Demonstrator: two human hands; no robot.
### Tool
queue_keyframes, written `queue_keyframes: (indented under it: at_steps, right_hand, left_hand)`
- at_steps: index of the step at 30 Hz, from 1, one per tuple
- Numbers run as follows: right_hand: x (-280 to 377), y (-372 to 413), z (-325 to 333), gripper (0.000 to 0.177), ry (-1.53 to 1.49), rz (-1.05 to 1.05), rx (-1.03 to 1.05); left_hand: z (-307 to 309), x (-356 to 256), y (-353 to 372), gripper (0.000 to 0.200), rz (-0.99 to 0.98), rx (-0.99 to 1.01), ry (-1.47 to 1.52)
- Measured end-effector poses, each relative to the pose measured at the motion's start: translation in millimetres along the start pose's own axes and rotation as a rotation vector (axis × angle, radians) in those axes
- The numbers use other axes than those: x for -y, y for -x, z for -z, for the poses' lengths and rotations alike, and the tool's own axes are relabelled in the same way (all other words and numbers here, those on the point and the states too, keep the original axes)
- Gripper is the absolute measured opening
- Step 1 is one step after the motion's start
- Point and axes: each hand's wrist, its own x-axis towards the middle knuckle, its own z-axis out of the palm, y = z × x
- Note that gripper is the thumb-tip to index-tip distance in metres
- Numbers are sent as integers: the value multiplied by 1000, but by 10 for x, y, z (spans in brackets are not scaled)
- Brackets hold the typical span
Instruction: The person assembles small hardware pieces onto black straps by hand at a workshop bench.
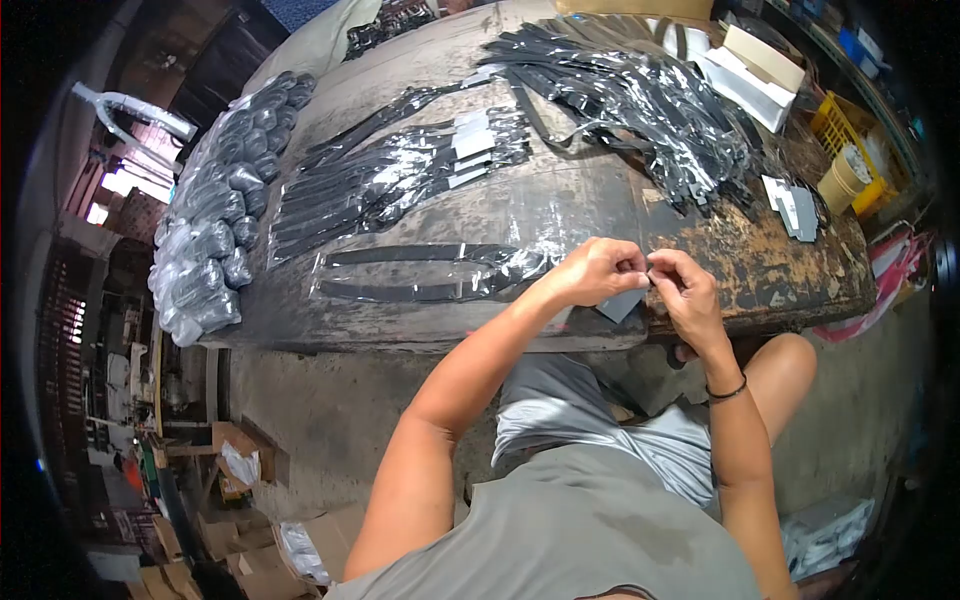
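My left hand (603,272) is closed in a pinch at the table's front edge. Close to its right, my right hand (688,288) is pinched too, the fingertips of both nearly meeting. Whatever small thing they hold is too small to make out. A grey card (621,304) shows just below the left fingers. Left of my hands lies a clear plastic bag with dark straps (420,291), its right end reaching to the left hand.
Bagged dark straps with pale cards (370,175) lie in a row behind. Rolled items in plastic (215,210) are piled at the left. A heap of straps (640,100), a white box (750,80), grey cards (795,208) and a yellow crate (840,130) are at the right.
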Motion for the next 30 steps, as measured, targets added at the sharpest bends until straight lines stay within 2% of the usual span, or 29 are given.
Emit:
queue_keyframes:
  at_steps: [8,19,23,30]
  right_hand:
    - [39,-16,19,24,26,-32,-8]
    - [44,-16,45,26,103,-5,37]
    - [22,-13,9,27,87,51,33]
    - [-7,-28,24,20,108,-20,36]
  left_hand:
    - [1,19,-21,19,-17,-65,2]
    - [-9,-2,-30,20,4,-9,-67]
    - [-44,12,-21,20,-45,-62,-101]
    - [-18,-76,-16,18,-4,-15,-145]
